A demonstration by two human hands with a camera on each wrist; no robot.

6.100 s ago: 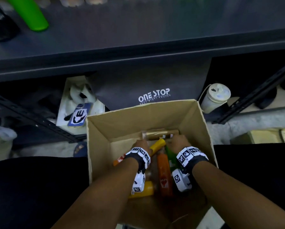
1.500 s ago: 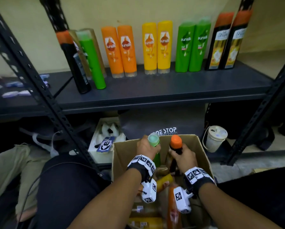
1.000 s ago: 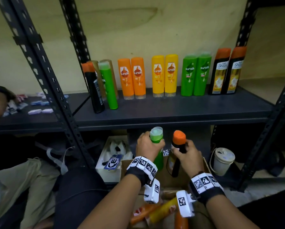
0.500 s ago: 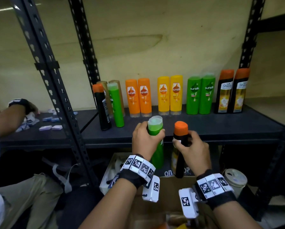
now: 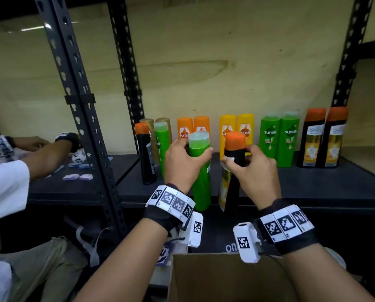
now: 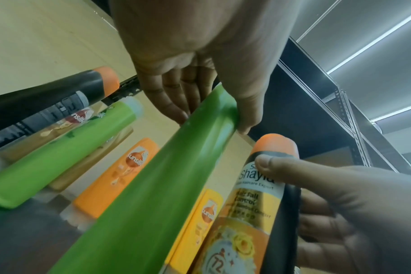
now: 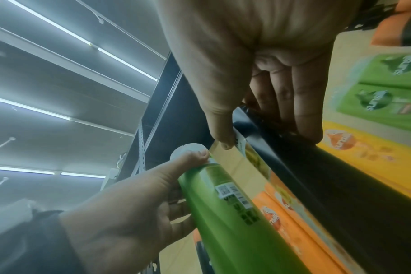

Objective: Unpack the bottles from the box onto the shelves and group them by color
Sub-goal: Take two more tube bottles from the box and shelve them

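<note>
Green plastic fills my left hand [image 5: 183, 165]: my fingers [image 6: 174, 103] and thumb are curled round the upper part of a tall green bottle with a pale translucent cap [image 5: 200, 171], gripped just under the cap so it hangs upright and can be set straight down on its base. My right hand [image 5: 255, 171] is clamped the same way on a tall black bottle with an orange cap and a yellow label [image 5: 232, 171], fingers [image 7: 291, 109] wrapped behind it and thumb in front. Both bottles are in the air in front of the dark metal shelf [image 5: 312, 182], side by side and apart, above the open cardboard box [image 5: 225, 277] near my lap.

Beyond them the shelf already shows pairs by colour: orange bottles [image 5: 193, 127], yellow bottles [image 5: 236, 126], green Sunsilk bottles [image 5: 279, 138] and black orange-capped bottles [image 5: 324, 138] to the right. At the left end stand a lone black bottle [image 5: 145, 158] and a lone slim green bottle [image 5: 161, 144], which look like the matches for what I hold, so I judge both should go there. A neighbouring person's forearm [image 5: 49, 153] rests on the next bay.
</note>
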